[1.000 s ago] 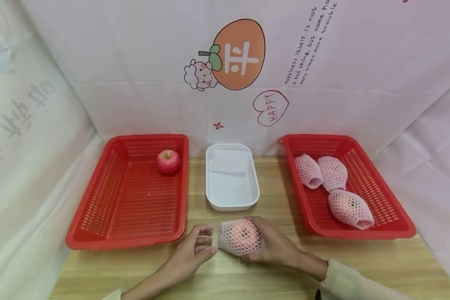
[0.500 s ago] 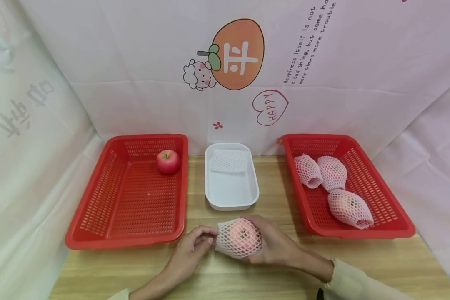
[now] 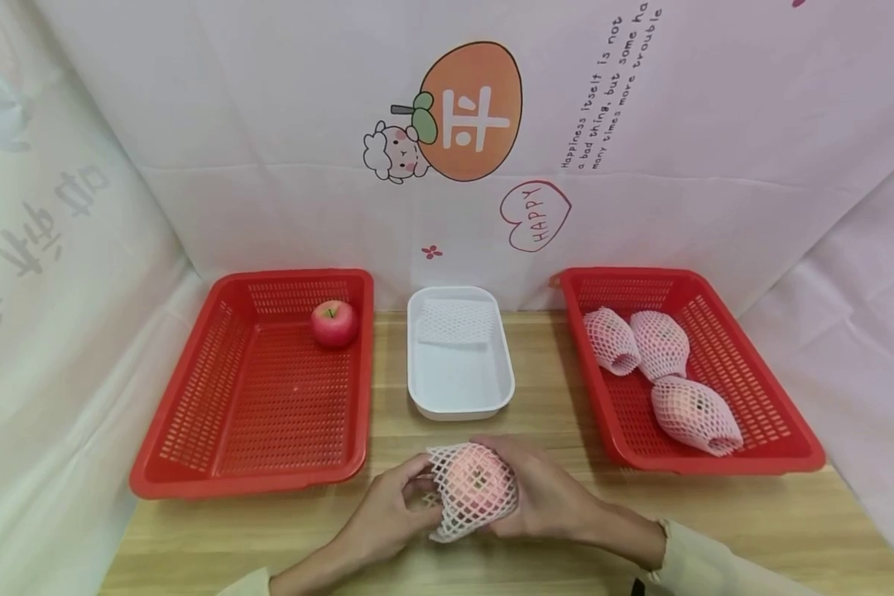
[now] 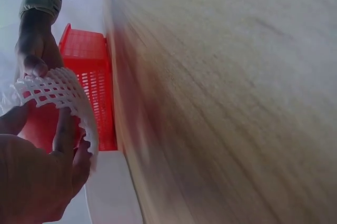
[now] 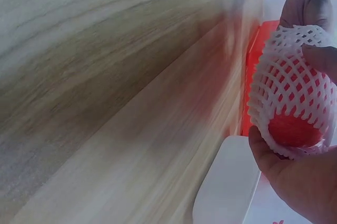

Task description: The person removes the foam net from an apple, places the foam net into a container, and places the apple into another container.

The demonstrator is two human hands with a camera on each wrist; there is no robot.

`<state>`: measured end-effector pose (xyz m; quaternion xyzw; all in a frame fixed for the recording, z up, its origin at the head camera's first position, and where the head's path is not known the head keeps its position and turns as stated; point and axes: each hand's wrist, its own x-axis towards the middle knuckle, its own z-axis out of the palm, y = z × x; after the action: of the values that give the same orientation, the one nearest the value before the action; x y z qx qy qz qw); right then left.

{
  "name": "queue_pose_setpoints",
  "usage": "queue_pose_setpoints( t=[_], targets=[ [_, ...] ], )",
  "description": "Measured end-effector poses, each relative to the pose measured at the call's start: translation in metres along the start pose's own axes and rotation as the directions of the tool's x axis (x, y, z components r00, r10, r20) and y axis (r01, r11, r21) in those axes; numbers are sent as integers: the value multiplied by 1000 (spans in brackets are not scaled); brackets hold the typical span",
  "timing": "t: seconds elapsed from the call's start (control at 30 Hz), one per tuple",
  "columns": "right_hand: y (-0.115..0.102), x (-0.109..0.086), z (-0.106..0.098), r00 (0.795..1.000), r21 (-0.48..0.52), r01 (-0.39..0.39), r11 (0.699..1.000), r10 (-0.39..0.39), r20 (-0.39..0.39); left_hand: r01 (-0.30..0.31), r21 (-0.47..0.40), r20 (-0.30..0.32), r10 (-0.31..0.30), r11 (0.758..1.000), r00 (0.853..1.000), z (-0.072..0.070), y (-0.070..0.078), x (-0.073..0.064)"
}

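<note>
Low in the middle of the head view, a red apple [image 3: 484, 480] sits inside a white foam net [image 3: 454, 520]. My right hand [image 3: 547, 492] grips the netted apple from the right. At the net's left opening is my left hand [image 3: 391, 509], holding the rim with fingers and thumb and stretching it wide. The left wrist view shows fingers [image 4: 64, 132] tucked under the net's edge, close to the bare apple skin. In the right wrist view, apple skin [image 5: 295, 130] shows at the net's other end, near my right hand.
A red basket [image 3: 365, 397] on the left contains one bare apple [image 3: 334, 324]. The right red basket [image 3: 603, 414] holds three netted apples [image 3: 696, 414]. Between them stands a white tray [image 3: 454, 385] with flat foam nets [image 3: 456, 321] inside. Printed cloth [image 3: 283, 108] hangs behind.
My left hand has moved right, from apart to the net's left end, and its fingers have taken the rim. The opening is now spread wider. My right hand keeps its grip.
</note>
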<state>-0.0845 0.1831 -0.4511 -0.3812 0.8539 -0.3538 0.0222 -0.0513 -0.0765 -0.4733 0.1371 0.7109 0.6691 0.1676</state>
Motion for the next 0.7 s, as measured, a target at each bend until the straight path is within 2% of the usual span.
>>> queue_pose_setpoints(
  t=[0.13, 0.27, 0.33, 0.5, 0.7],
  targets=[
    [-6, 0, 2, 1000, 0, -10, 1000, 10, 1, -40, 36, 19, 40, 999, 999, 4, 0, 1],
    [-12, 2, 6, 1000, -4, -16, 1000, 15, -9, -34, 70, 4, 33, 997, 999, 7, 0, 3],
    [-15, 4, 7, 1000, -9, -20, 1000, 20, -13, -23, 132, -23, 26, 991, 999, 9, 1, 4],
    [-17, 6, 6, 999, -17, -40, 999, 40, -5, -6, 284, -93, 34, 959, 995, 9, 5, 4],
    [-18, 9, -2, 998, 11, -52, 999, 52, 35, 14, 242, -96, 10, 970, 995, 6, 12, 5]
  ],
)
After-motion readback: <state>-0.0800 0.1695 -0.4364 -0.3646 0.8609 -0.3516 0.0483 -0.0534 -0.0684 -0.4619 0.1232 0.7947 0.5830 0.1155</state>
